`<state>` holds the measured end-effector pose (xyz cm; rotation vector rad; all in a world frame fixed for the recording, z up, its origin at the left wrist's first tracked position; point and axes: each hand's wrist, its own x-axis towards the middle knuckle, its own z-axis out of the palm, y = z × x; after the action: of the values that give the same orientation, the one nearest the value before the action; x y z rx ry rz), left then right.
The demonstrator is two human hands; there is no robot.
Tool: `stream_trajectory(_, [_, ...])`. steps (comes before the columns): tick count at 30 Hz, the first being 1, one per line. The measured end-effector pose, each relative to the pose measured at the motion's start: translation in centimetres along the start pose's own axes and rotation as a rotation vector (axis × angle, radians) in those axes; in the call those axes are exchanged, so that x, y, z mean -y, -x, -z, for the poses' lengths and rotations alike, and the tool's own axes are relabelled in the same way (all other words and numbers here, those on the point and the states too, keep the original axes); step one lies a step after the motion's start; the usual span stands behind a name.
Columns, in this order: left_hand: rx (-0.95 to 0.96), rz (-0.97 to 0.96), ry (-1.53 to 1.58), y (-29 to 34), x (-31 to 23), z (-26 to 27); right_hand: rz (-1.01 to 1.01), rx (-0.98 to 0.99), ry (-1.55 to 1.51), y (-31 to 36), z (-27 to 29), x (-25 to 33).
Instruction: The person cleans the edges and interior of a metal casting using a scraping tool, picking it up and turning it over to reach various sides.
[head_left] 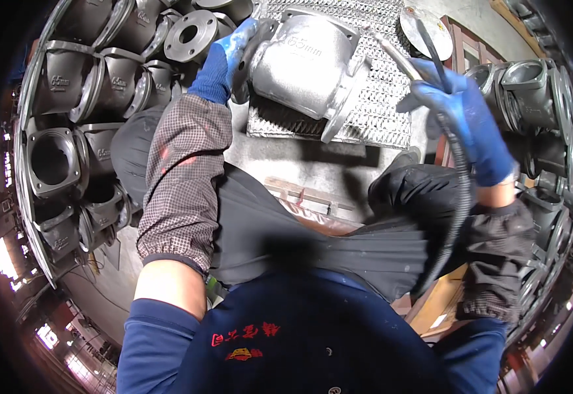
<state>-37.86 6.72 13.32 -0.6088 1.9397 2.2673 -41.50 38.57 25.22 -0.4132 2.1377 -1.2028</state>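
Valve body: a grey cast-metal valve body (299, 65) lies on its side on the worktop, straight ahead of me, with a flange at its left end, another at its lower right and raised markings on its brightly lit wall.
Worktop: a silvery, openwork metal surface (391, 108), showing mostly to the right of the casting and below it.
Left grip: my left grip (234, 52), in a blue knitted glove with a paler, worn palm coating, lies against the valve body's left flange; the fingers point away from me, and I cannot tell how far they curl around its edge.
Right grip: my right grip (456, 98), gloved alike, is closed around a slim handheld power tool (395, 58).
Tool tip: it points up and left, just beside the casting's far right corner; whether it touches, I cannot tell.
Hose: a ribbed black hose (460, 174) hangs from my right grip, bending down past my right forearm.
Disc: a round, pale disc (410, 27) sits beyond the tool, at the worktop's far right.
Left stack: similar grey castings (70, 79) are piled in rows beside my left leg.
Right stack: more flanged castings (529, 98) stand on my other side.
My clothing: checked sleeve guards (191, 134), dark trousers (254, 207) and a navy shirt (352, 328).
Below: grey floor (267, 157) shows between my knees.
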Motion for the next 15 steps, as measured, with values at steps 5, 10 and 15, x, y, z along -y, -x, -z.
stream_trajectory(5, [-0.007,-0.037,-0.053,-0.2,0.3,0.8,-0.015,0.378,0.615,-2.9,1.9,7.6])
stream_trajectory(10, [0.022,-0.067,-0.065,-1.0,1.0,0.2,0.059,0.631,1.213,-6.5,-0.7,12.1])
stream_trajectory(15, [0.024,-0.093,-0.084,-1.1,1.2,1.0,0.060,0.691,1.514,-8.2,-3.9,12.6])
